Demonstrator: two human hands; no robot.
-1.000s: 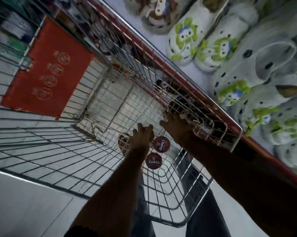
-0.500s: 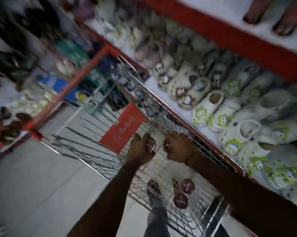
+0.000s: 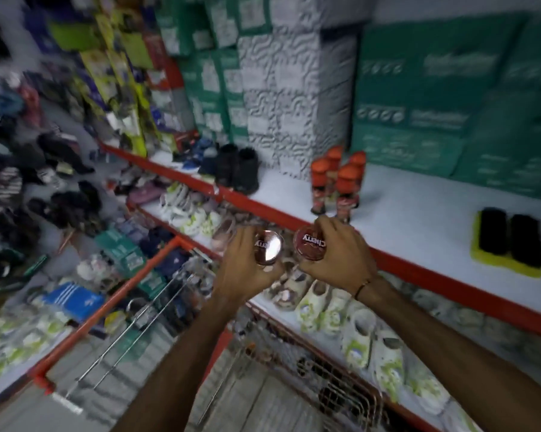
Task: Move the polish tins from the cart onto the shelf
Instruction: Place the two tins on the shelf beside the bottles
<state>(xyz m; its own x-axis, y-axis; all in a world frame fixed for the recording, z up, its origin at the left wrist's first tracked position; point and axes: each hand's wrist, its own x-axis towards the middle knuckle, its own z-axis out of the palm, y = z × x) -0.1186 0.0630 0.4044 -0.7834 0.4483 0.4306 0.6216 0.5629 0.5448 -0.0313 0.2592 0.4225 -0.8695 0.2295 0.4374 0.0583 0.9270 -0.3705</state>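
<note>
Left hand: grip clamped on a tin.
Right hand: grip clamped on another tin.
Advice: set both flat on the shelf, clear of the bottles.

Dim, motion-blurred edges—glare on one tin lid.

left hand: raised, fingers curled, gripping | right hand: raised alongside, gripping | both arms extended forward
</note>
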